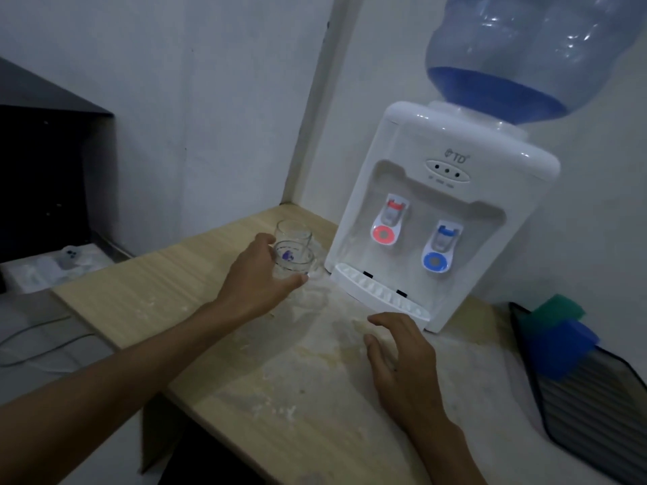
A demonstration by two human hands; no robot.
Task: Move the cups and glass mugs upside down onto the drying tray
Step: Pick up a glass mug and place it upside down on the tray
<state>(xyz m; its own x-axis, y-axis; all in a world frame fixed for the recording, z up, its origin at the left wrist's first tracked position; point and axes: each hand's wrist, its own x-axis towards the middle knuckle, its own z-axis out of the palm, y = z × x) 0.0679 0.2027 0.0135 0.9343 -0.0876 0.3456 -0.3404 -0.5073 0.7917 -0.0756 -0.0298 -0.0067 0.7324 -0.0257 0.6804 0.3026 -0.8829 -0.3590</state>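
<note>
We see the left hand (261,274) reaching across the wooden table (147,292) to a clear glass mug (293,252) with a small purple mark on its side; the fingers curl round the mug's near side and the thumb lies along its base, so the hand grips it. The mug stands upright on the table, just left of the white water dispenser (451,190); whether it has left the surface we cannot tell. A second clear glass (293,232) seems to stand right behind it, though the two overlap and blur together. The right hand (399,355) hovers low over the stained, whitish patch of the table in front of the dispenser's drip grate; its fingers are loosely spread and hold nothing. The drying tray (602,407), dark and ribbed, lies at the far right, well apart from the mug; a green sponge (556,309) and a blue sponge (560,344) rest on its upper end. A blue water bottle (525,54) sits upturned on top of the dispenser.
</note>
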